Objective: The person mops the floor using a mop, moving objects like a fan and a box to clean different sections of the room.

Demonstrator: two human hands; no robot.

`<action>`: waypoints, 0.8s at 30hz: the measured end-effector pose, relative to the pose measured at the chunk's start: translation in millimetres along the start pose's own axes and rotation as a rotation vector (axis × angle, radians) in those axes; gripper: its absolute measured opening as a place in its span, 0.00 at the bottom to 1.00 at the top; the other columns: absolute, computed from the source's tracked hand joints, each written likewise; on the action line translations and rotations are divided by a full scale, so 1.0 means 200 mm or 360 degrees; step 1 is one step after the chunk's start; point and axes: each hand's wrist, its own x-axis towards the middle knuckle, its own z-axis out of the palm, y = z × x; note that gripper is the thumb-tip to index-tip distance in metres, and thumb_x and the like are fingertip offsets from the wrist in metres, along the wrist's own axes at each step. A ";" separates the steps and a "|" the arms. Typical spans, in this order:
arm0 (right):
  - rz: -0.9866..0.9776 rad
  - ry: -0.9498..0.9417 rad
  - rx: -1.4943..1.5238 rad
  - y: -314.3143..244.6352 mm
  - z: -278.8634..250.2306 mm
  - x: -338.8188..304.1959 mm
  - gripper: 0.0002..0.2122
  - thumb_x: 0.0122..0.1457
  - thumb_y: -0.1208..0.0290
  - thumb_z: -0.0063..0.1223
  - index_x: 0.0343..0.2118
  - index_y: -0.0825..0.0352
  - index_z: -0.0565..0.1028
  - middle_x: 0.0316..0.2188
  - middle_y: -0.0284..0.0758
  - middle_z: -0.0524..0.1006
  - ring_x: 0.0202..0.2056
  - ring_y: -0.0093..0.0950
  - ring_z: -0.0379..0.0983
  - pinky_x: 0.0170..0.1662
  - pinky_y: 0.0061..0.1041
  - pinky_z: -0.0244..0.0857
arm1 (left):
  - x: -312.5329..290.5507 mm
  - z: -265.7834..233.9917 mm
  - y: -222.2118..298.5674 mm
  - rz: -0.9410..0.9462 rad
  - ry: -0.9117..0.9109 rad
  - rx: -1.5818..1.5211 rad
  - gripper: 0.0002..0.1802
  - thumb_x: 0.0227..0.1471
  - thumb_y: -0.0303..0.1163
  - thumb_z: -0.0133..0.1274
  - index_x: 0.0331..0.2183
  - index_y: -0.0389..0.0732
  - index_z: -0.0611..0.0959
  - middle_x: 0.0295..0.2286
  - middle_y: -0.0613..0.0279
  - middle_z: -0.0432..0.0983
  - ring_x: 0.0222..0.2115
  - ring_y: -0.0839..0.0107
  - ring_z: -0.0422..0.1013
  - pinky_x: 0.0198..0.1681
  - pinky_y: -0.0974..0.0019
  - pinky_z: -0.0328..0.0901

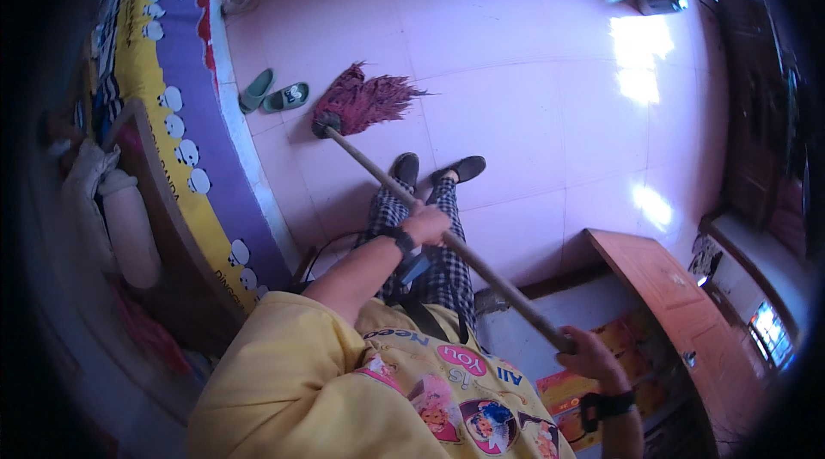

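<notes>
The mop (pixel 378 170) slants before the body, its red strands (pixel 365 104) spread on the pink floor (pixel 498 107); the left hand (pixel 425 224) is wrapped closed around the pole (pixel 507 290) midway, the right hand (pixel 593 356) closed around its top end; beside the strands sit green slippers (pixel 285 98), with a bed (pixel 199 107) further left

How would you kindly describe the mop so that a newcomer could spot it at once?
On the pale tiled floor, find the green slippers. Just right of them is the mop, its long pole held by the left hand and right hand. Its shaggy dark-red strands set it apart from the smooth slippers.
</notes>
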 end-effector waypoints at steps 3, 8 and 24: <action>-0.0121 -0.0256 -0.0152 0.05 0.22 0.29 0.13 0.43 0.75 0.51 0.34 0.70 0.69 0.19 0.34 0.68 0.24 0.23 0.64 0.28 0.27 0.61 | -0.08 0.17 -0.30 -0.0159 0.0069 0.0085 0.12 0.36 0.38 0.57 0.29 0.49 0.82 0.33 0.63 0.75 0.43 0.60 0.65 0.48 0.41 0.50; -0.0338 -0.0216 -0.0073 -0.06 0.56 0.66 0.10 0.44 0.72 0.51 0.30 0.70 0.69 0.22 0.43 0.71 0.24 0.30 0.66 0.29 0.30 0.62 | -0.22 0.10 -0.67 -0.0354 -0.0103 0.0335 0.09 0.39 0.34 0.52 0.28 0.48 0.82 0.33 0.59 0.75 0.40 0.59 0.68 0.44 0.50 0.56; -0.1308 -0.0019 -0.0334 -1.14 0.75 1.44 0.30 0.45 0.77 0.45 0.54 0.69 0.50 0.27 0.56 0.71 0.31 0.49 0.70 0.32 0.40 0.65 | -0.43 -0.33 -1.35 -0.0773 0.1432 0.0392 0.11 0.36 0.21 0.49 0.29 0.41 0.73 0.38 0.61 0.67 0.47 0.62 0.60 0.39 0.57 0.64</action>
